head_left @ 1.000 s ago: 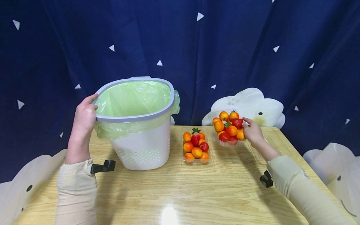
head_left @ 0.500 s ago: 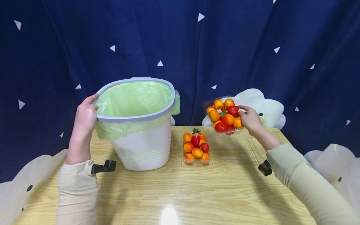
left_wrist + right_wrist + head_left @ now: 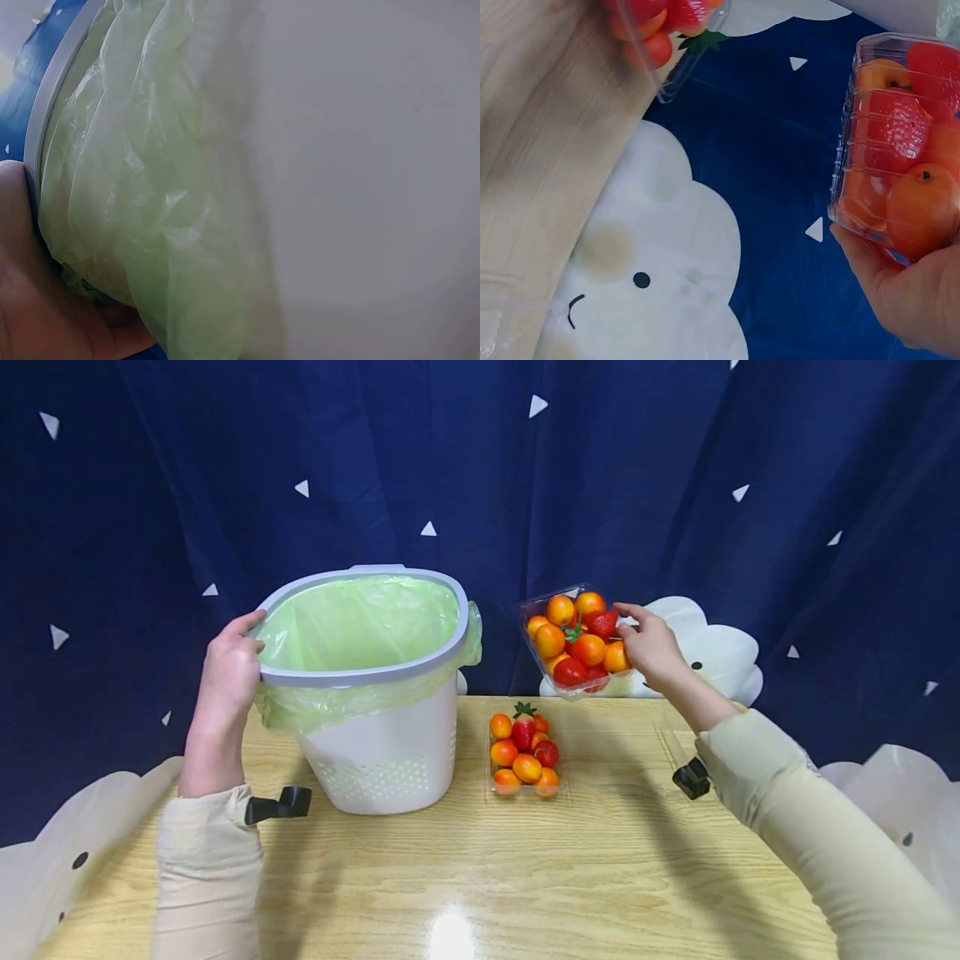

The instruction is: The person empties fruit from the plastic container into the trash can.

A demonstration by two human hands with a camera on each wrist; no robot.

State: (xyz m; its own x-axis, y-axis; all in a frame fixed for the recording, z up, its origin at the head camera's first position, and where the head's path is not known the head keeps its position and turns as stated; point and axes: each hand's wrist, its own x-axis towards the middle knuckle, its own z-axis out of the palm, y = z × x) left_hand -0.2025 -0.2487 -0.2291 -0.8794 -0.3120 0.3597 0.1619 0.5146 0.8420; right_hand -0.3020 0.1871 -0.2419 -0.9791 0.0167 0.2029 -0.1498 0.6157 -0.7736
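My left hand (image 3: 231, 672) grips the grey rim of a white trash bin (image 3: 382, 768) at its left side. A pale green bag (image 3: 352, 622) lines the bin and folds over the rim; in the left wrist view its overhang (image 3: 165, 202) partly hides the fingers. Above the table at the right, my right hand (image 3: 652, 647) holds the right edge of a clear plastic punnet (image 3: 844, 161) full of orange fruits and strawberries. The punnet is tilted. Another clear punnet (image 3: 524, 752) with similar fruit stands on the table beside the bin.
An object of clear plastic (image 3: 678, 743), partly hidden by the right arm, lies at the table's right. Behind the wooden table (image 3: 480, 852) hangs a dark blue curtain (image 3: 480, 468) with white triangles and cloud shapes.
My right hand has lifted the full punnet off the table's right side, up and to the left. The left hand, the bin and the other punnet have stayed in place.
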